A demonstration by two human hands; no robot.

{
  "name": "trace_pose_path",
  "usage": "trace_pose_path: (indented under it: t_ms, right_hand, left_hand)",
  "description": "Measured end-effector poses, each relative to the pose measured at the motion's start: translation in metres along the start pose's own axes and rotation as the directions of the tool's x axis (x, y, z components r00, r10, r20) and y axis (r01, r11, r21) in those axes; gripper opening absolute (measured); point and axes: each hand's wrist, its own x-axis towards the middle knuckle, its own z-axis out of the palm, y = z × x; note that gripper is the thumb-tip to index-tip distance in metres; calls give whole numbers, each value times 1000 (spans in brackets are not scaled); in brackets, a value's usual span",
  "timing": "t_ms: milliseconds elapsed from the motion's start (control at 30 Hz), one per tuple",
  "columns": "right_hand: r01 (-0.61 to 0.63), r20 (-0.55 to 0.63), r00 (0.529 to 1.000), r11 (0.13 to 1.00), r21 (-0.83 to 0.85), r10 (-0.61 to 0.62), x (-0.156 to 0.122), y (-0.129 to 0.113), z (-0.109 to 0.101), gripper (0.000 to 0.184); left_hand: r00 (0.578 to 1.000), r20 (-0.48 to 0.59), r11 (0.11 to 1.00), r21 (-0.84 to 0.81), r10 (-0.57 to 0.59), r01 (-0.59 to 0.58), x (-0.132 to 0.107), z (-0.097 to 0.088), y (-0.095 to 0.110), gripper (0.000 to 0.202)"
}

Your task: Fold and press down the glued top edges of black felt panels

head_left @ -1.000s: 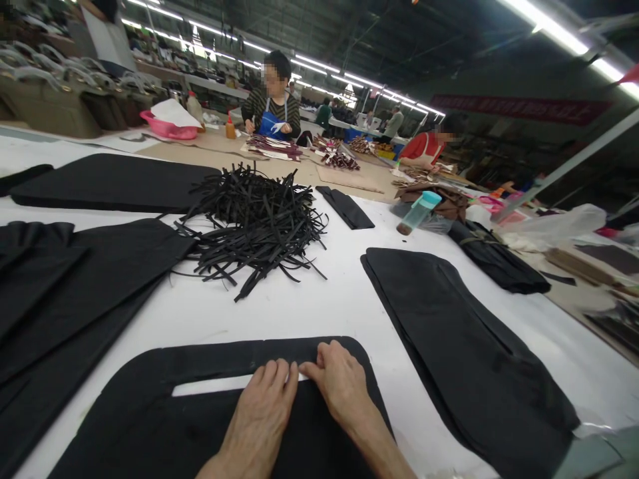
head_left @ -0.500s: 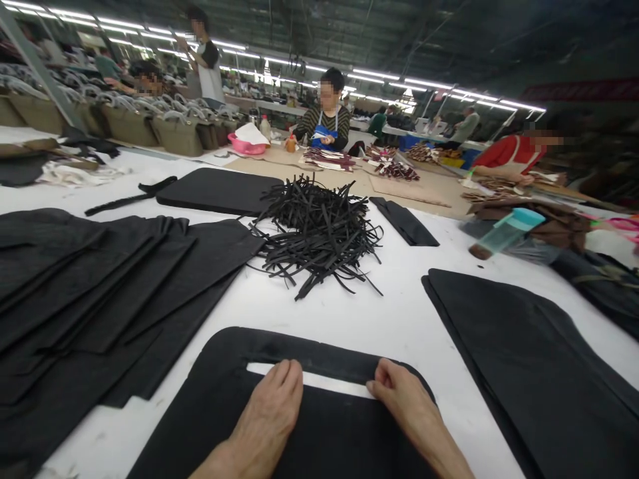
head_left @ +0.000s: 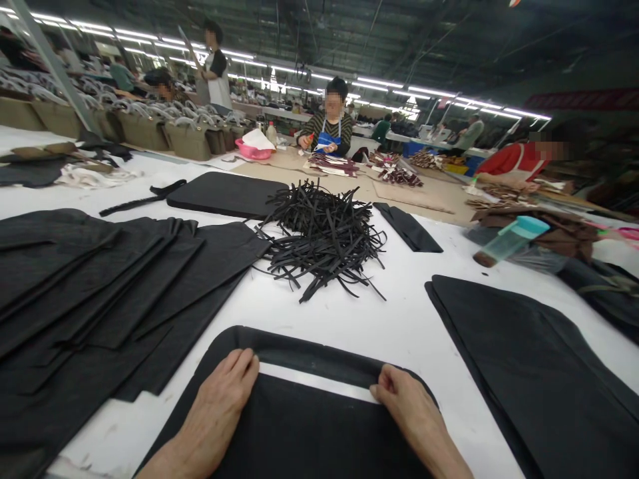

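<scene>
Directly in front of me lies a black sheet panel (head_left: pixel 319 432) with rounded corners, flat on the white table. A narrow white strip (head_left: pixel 319 384) runs across it near its far edge; I cannot tell whether it is a slot showing the table or a piece of white material. My left hand (head_left: pixel 219 402) is closed at the strip's left end, fingers together and gripping the black panel. At the right end, my right hand (head_left: pixel 404 399) pinches the panel with thumb and fingers. The fingertips partly hide both ends of the strip.
Beyond the panel sits a heap of thin black strips (head_left: pixel 324 233). Overlapping black sheets (head_left: pixel 100 286) spread on the left, and stacked black panels (head_left: pixel 529 359) lie on the right. A thick black slab (head_left: pixel 224 193), a turquoise-lidded bottle (head_left: pixel 512 241) and co-workers (head_left: pixel 329 123) are farther off.
My left hand has slid left along the white strip to its left end, uncovering more of it. My right hand keeps its pinch at the right end. The view has shifted slightly.
</scene>
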Motion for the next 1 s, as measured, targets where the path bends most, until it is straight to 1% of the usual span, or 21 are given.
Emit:
trace_pose_path:
  t_ms: [100,167,233,300,367,433,500,533,567,633,700,767,900,933,1000]
  right_hand:
    - [-25,-7,1000,998,-61,24,-2,-4,-1,13]
    - [-55,-14,998,994,-96,54,-4,-3,-2,13]
    - [-71,-22,997,992,-109,69,-6,2,-5,13]
    - [-68,-44,997,993,-93,64,-9,6,-7,14]
    - [-42,-65,997,998,-50,39,-12,3,-8,16]
    - [16,-52,999,1000,24,-15,-17,-12,-6,18]
    - [95,-13,995,990,104,-94,-19,-38,0,15]
    - [136,4,990,983,123,-138,-18,-53,4,13]
    - [176,4,984,978,115,-177,-16,-68,9,11]
    - [179,4,984,982,60,-180,-10,-90,18,8]
    - [155,-1,988,988,18,-155,-2,-100,23,6]
    - [134,-9,991,991,-13,-134,3,-98,24,6]
    - [115,-26,993,991,-64,-116,7,-76,15,7]
    - [119,-34,992,990,-73,-121,6,-69,11,6]
    - [141,-71,987,986,-89,-147,3,-55,3,6]
  left_hand:
    - [999,3,994,-93,-50,50,1,-6,-8,47]
    - [995,-19,975,-203,-96,91,2,-7,-16,46]
    - [988,-24,930,-343,-151,134,4,-8,-25,43]
    - [978,-23,881,-440,-205,174,5,-13,-32,40]
    - [968,30,844,-485,-248,231,9,-21,-33,35]
    - [959,118,819,-498,-259,283,17,-30,-25,28]
    - [950,200,818,-485,-240,309,29,-36,-13,22]
    - [947,222,829,-465,-230,311,35,-36,-7,20]
    - [942,243,839,-440,-231,320,41,-35,-1,18]
    - [927,279,856,-385,-250,346,52,-31,5,16]
    - [914,309,867,-341,-263,364,57,-25,5,14]
    - [907,327,877,-311,-263,367,58,-22,0,12]
    - [903,348,898,-262,-253,353,53,-22,-4,7]
    - [902,354,903,-251,-249,348,52,-23,-4,7]
    - [900,364,913,-230,-240,337,49,-21,-3,15]
